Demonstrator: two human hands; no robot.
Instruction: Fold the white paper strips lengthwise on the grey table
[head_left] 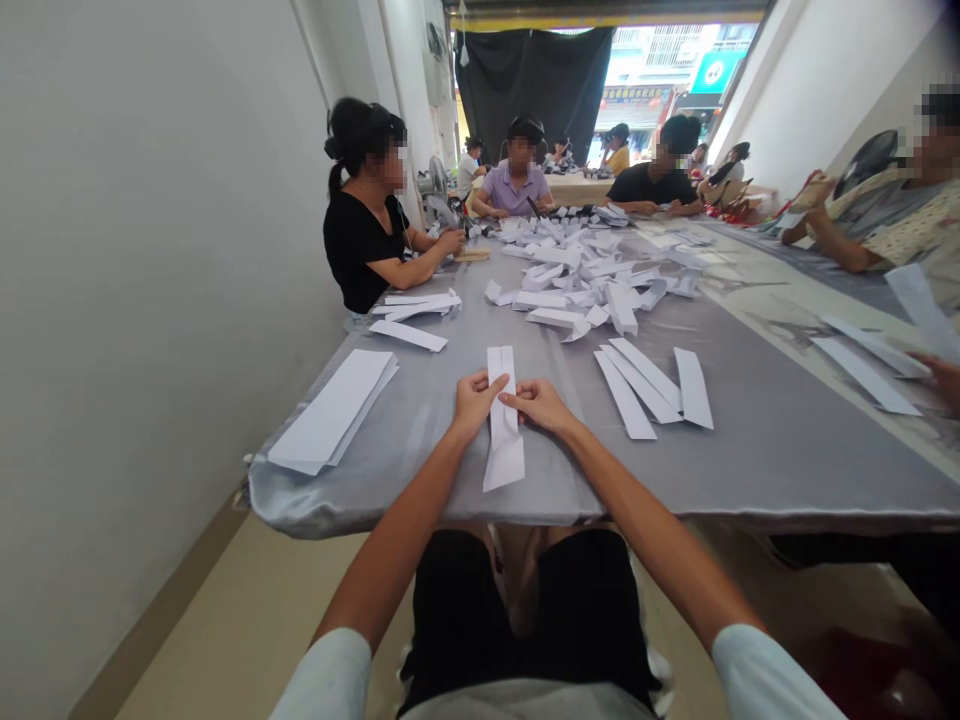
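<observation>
A white-walled room holds a long table (pixel 787 430) draped in shiny grey cloth. Near its front edge, at the centre of the clock, is a folded white paper strip (pixel 504 425), its long side pointing towards 12. Both hands of the camera wearer pinch it, the left hand (pixel 477 402) from 9 o'clock and the right hand (pixel 541 402) from 3, thumbs on top, other fingers mostly hidden. Whether the strip touches the cloth is unclear. It looks very light and thin, firm enough to keep a crease, yet its lower end is bent and would probably crumple under pressure; smooth paper may also slide on this glossy cloth. Light fingertips on both long edges, close to the creases, seem the best hold. At 9 o'clock lies a stack of flat sheets (pixel 337 405); at 3, a few loose strips (pixel 694 390). Further off, towards 1, spreads a heap of folded paper pieces (pixel 577 270). No writing shows on the paper. Beyond seated co-workers, a black curtain (pixel 532 90) hangs near 12; outside, towards 1, a teal sign (pixel 716 73) bears a white round emblem, and a shop sign (pixel 637 96) has yellowish lettering too small to read.
</observation>
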